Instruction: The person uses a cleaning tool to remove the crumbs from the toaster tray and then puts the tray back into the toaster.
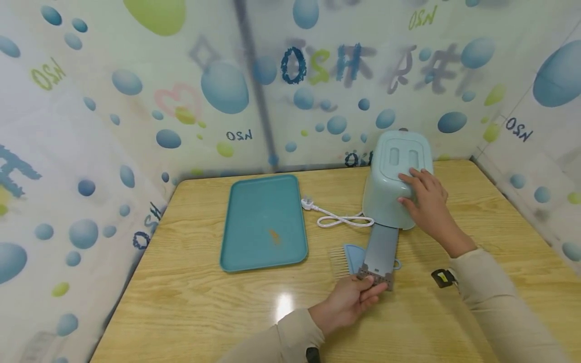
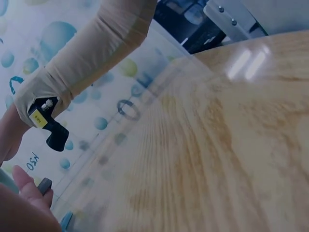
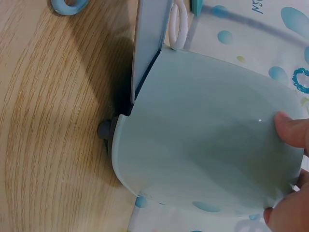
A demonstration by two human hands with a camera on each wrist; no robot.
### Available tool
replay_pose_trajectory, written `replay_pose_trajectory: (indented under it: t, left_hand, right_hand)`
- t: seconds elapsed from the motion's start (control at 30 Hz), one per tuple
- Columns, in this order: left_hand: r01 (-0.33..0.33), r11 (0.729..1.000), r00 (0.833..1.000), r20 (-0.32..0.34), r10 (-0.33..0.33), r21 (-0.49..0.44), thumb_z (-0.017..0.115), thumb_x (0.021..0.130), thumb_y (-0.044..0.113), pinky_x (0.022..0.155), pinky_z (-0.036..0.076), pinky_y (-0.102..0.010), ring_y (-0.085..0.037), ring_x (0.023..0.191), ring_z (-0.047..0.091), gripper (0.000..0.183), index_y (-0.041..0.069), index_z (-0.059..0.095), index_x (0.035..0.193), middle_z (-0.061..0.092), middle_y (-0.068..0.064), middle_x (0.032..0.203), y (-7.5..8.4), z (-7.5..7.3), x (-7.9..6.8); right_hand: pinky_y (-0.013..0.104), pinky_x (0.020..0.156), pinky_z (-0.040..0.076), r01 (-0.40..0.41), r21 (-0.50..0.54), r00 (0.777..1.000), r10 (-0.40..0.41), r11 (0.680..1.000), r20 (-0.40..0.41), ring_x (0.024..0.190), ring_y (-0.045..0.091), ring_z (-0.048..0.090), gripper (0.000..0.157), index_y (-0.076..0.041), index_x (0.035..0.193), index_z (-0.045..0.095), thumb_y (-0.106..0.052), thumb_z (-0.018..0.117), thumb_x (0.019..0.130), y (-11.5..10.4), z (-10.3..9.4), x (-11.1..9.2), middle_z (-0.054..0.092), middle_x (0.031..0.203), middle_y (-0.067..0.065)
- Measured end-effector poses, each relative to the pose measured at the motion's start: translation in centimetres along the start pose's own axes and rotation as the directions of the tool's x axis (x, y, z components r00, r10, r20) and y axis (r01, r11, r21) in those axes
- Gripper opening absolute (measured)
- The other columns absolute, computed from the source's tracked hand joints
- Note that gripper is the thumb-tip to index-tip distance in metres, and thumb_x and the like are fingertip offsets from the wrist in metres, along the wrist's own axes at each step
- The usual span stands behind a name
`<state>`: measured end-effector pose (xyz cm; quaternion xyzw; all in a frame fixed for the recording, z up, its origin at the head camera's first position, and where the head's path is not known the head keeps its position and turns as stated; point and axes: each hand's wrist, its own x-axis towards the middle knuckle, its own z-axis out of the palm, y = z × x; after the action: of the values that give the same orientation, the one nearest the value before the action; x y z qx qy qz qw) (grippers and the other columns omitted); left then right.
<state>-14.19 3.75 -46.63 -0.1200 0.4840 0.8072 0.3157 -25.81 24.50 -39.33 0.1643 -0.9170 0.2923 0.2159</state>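
Note:
A pale mint toaster (image 1: 386, 201) stands tilted-looking at the back right, with a lid over its top. From its base a long grey crumb tray (image 1: 382, 247) sticks out toward the person. My left hand (image 1: 342, 305) pinches the tray's brown, perforated outer end between thumb and fingers; in the left wrist view only a bit of that end (image 2: 45, 185) shows. My right hand (image 1: 428, 209) grips the toaster's upper front corner, fingers on the lid and thumb lower down. The right wrist view shows the toaster's side (image 3: 207, 130) and the tray (image 3: 149, 48) protruding from it.
A small light blue brush (image 1: 355, 256) with pale bristles lies partly under the crumb tray. The toaster's white cord and plug (image 1: 307, 203) lie to its left. Farther left is a teal tray (image 1: 263, 222) with brown crumbs (image 1: 274, 237). Patterned curtains (image 1: 218, 141) hang behind the wooden table.

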Motion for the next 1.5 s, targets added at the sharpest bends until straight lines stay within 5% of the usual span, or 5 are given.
replay_pose_trajectory:
  t: [0.23, 0.6, 0.93, 1.17, 1.5]
  left_hand:
    - [0.023, 0.997, 0.999, -0.022, -0.025, -0.068, 0.044, 0.102, 0.01, 0.066, 0.051, -0.01, 0.003, 0.078, 0.067, 0.03, -0.003, 0.046, 0.129, 0.072, -0.007, 0.108, -0.3, 1.1, 0.4]
    - [0.03, 0.993, 0.996, -0.082, -0.04, -0.115, 0.038, 0.103, 0.006, 0.063, 0.051, -0.009, 0.003, 0.061, 0.063, 0.026, -0.007, 0.046, 0.124, 0.071, -0.015, 0.109, 0.4, 3.0, 1.9]
    - [0.05, 0.979, 0.99, -0.116, -0.074, -0.197, 0.033, 0.103, 0.001, 0.094, 0.051, -0.023, -0.023, 0.113, 0.064, 0.038, -0.012, 0.031, 0.138, 0.061, -0.026, 0.122, 1.1, 3.9, 4.0]
    - [0.104, 0.967, 0.985, -0.11, -0.133, -0.233, 0.027, 0.103, 0.0, 0.099, 0.05, -0.03, -0.03, 0.122, 0.058, 0.044, -0.013, 0.02, 0.145, 0.056, -0.03, 0.127, 2.2, 4.2, 4.6]
    - [0.079, 0.994, 0.992, -0.091, -0.086, -0.082, 0.029, 0.105, 0.007, 0.103, 0.047, -0.038, -0.037, 0.122, 0.057, 0.036, -0.016, 0.042, 0.13, 0.055, -0.035, 0.124, 1.5, 3.7, 4.5]
  right_hand:
    - [0.076, 0.1, 0.015, 0.003, 0.002, 1.0, -0.003, 1.0, -0.008, 0.137, 0.053, 0.022, 0.052, 0.0, 0.132, 0.047, -0.001, 0.068, 0.085, 0.2, 0.1, -0.1, 0.036, 0.141, 0.033]
    - [0.075, 0.099, 0.019, 0.005, -0.004, 1.0, -0.005, 1.0, -0.023, 0.135, 0.054, 0.023, 0.05, 0.0, 0.13, 0.049, 0.0, 0.068, 0.085, 0.1, 0.2, 0.0, 0.037, 0.141, 0.032]
    - [0.074, 0.096, 0.02, 0.0, -0.011, 0.999, -0.001, 1.0, -0.032, 0.137, 0.052, 0.023, 0.05, -0.001, 0.131, 0.049, -0.001, 0.068, 0.085, 0.2, 0.2, -0.1, 0.037, 0.142, 0.031]
    - [0.073, 0.096, 0.021, -0.002, -0.025, 0.999, 0.002, 1.0, -0.034, 0.136, 0.051, 0.024, 0.05, -0.003, 0.132, 0.049, -0.003, 0.069, 0.086, 0.0, 0.4, 0.0, 0.037, 0.143, 0.03]
    - [0.075, 0.102, 0.016, -0.002, 0.013, 0.999, 0.002, 1.0, -0.042, 0.138, 0.053, 0.02, 0.051, 0.0, 0.132, 0.049, 0.0, 0.069, 0.085, 0.2, 0.4, -0.2, 0.036, 0.142, 0.032]
